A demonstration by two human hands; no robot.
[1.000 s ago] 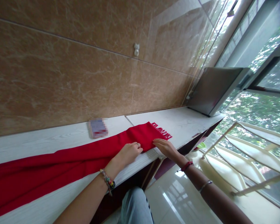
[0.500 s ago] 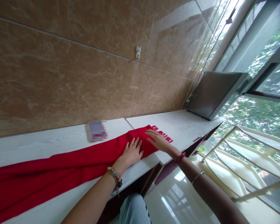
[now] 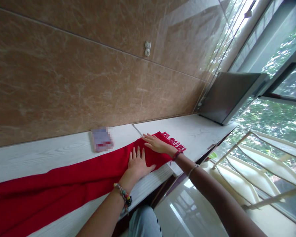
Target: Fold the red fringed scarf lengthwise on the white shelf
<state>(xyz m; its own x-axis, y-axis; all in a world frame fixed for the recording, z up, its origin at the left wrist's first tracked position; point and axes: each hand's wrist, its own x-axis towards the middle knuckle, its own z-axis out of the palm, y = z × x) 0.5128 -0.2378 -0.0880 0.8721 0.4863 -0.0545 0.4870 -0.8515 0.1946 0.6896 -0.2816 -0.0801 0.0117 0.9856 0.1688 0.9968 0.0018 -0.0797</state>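
Observation:
A long red scarf (image 3: 71,184) with a fringed end (image 3: 174,141) lies along a white wood-grain counter (image 3: 51,154). My left hand (image 3: 137,163) rests flat on the scarf, fingers stretched out toward the wall, a ring on one finger and a beaded bracelet at the wrist. My right hand (image 3: 156,144) lies flat on the scarf just beyond it, fingers spread and pointing left, close to the fringe. Neither hand holds anything.
A small blurred box (image 3: 101,139) sits on the counter by the brown tiled wall (image 3: 88,75). A grey open window panel (image 3: 227,95) stands at the counter's far end. A white hook (image 3: 147,48) is on the wall. Metal window bars (image 3: 256,164) are at right.
Both hands slid across the scarf from its near edge toward the wall. The left hand's fingers went from curled to flat; the right hand moved left over the cloth.

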